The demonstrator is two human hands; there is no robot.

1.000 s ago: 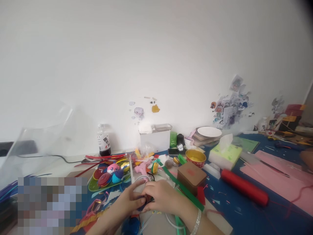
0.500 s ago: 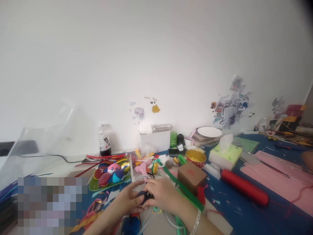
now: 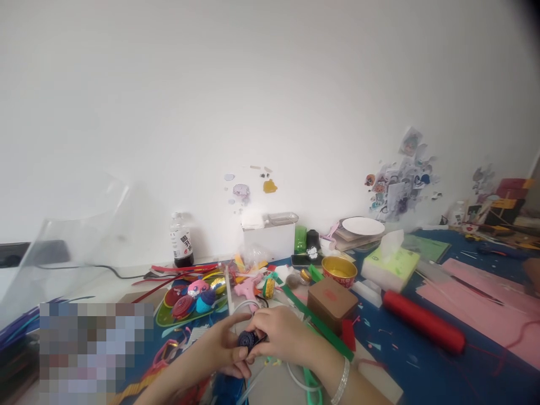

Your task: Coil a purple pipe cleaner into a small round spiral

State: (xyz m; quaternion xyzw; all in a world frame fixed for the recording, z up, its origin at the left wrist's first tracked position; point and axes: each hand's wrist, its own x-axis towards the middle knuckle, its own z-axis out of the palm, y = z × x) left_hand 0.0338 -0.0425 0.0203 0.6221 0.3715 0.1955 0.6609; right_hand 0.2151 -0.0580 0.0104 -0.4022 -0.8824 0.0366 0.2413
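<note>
"Where is the dark coil (image 3: 246,341)?"

"Near the middle of the table (image 3: 415,365), raised between the person's hands. The left hand (image 3: 223,346) pinches it between thumb and fingers. The right hand (image 3: 278,334) curls against its right side; whether it grips there cannot be told."

"What covers the table?"

"Blue on the right, dotted with paper scraps. A green tray (image 3: 162,319) of coloured coils sits left of the hands. Just right of them is a brown box (image 3: 331,304), with a gold bowl (image 3: 340,271) beyond it."

"And farther right?"

"A red roll (image 3: 424,322) lies near pink paper (image 3: 476,289), with a tissue pack (image 3: 392,271) on the far side of the roll."

"The room?"

"A plain white wall (image 3: 270,84) rises behind, with stickers (image 3: 399,185) clustered low on the right. A bottle (image 3: 181,243) of dark liquid stands against it, far left of a white box (image 3: 269,246)."
</note>
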